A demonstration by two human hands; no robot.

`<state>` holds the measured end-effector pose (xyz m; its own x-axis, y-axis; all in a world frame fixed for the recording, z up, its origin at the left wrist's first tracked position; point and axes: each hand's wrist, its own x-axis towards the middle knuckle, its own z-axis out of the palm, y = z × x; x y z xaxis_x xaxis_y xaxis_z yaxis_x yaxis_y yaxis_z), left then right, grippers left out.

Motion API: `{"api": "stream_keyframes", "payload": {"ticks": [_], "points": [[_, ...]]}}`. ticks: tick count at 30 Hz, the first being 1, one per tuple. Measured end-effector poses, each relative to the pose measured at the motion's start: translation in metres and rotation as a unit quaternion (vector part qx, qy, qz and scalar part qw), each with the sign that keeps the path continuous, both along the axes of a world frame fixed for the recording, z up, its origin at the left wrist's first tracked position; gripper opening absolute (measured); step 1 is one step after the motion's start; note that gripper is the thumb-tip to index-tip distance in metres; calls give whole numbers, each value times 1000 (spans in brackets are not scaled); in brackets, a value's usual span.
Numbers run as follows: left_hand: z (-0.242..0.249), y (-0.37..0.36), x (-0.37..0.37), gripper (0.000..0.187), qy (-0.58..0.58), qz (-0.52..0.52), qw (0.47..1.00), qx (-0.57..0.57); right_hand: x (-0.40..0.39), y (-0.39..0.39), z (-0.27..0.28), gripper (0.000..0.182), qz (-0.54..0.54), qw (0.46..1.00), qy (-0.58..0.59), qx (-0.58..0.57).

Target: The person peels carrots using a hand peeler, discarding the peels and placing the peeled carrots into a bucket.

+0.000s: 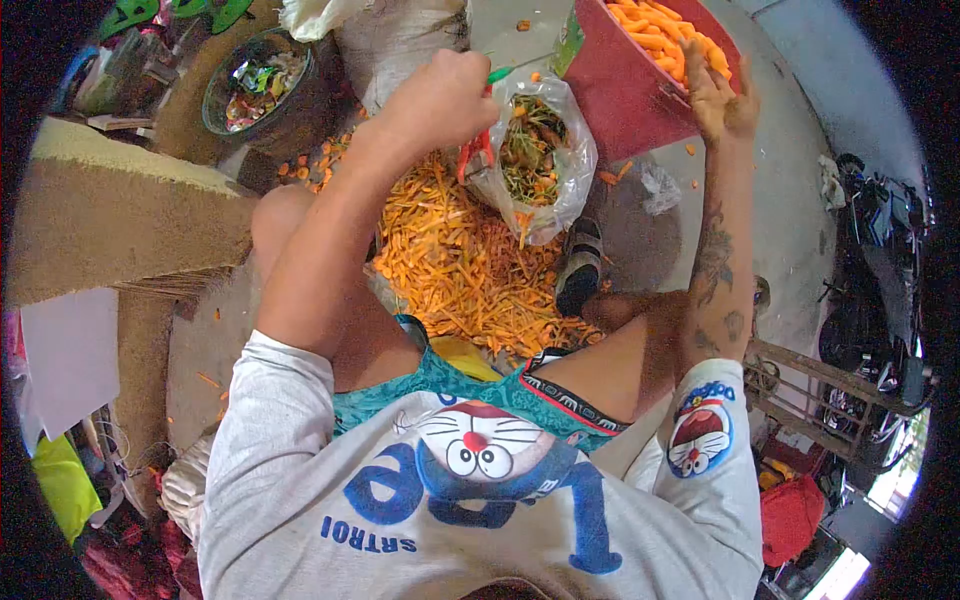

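Your left hand [440, 100] is curled into a tight fist around a peeler [480, 145] with a green handle tip and red body, which sticks out past your knuckles toward the clear plastic bag [570, 170]. That bag stands open just beside the fist, holding green and orange peelings. Your right hand [722, 100] reaches into the red crate [620, 90], fingers bent over the crate's edge and touching the peeled carrots [655, 30] heaped inside; whether those fingers have actually closed on one carrot you cannot tell from here. The crate is tilted toward you, sitting just past the bag.

Below both hands, between your knees, a wide pile of orange carrot strips [460, 260] covers the floor, running up to the foot of the bag. A sandalled foot [580, 265] rests at the pile's right edge. To the upper left, well apart from your hands, a round basin [260, 85] holds mixed scraps, and a pale sack [400, 40] stands behind your left fist.
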<state>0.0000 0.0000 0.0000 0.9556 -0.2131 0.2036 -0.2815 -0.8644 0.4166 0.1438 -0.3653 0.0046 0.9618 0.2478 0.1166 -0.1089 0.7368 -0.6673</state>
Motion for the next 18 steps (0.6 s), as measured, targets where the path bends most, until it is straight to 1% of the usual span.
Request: {"api": "stream_keyframes", "payload": {"ticks": [2, 3, 4, 6, 7, 8, 9, 10, 11, 13, 14, 15, 17, 18], "points": [[5, -2, 0, 29, -4, 14, 1000, -15, 13, -4, -23, 56, 108, 993, 53, -4], [1, 3, -16, 29, 29, 16, 998, -44, -12, 9, -40, 49, 122, 981, 87, -120], [6, 8, -18, 29, 37, 12, 998, -48, -27, 32, -68, 42, 142, 963, 90, -209], [8, 17, -19, 29, 53, 16, 997, -55, -60, 70, -130, 37, 127, 912, 152, -358], [8, 21, -15, 28, 38, 21, 997, -64, -72, 90, -151, 39, 114, 876, 166, -438], [8, 25, -12, 28, 23, 26, 997, -72, -78, 109, -181, 45, 92, 838, 184, -506], [11, 29, -7, 28, 20, 29, 997, -72, -82, 133, -213, 58, 47, 815, 203, -541], [15, 34, -5, 28, 10, 32, 997, -64, -78, 154, -229, 67, 87, 768, 215, -597], [16, 39, -4, 28, 1, 36, 998, -54, -82, 172, -260, 71, 36, 787, 102, -608], [7, 55, 6, 29, -8, 51, 997, -55, -95, 209, -239, 73, 36, 692, 0, -721], [5, 62, 9, 30, -23, 61, 996, -58, -98, 218, -236, 73, 41, 694, -1, -719], [11, 66, 7, 30, -21, 64, 996, -54, -100, 225, -234, 73, -22, 657, -16, -753], [30, 70, 3, 30, 112, 102, 987, -59, -96, 225, -242, 73, -86, 614, -33, -784], [23, 73, 4, 30, 112, 103, 987, -60, -87, 211, -257, 67, -34, 569, -24, -821]]}}
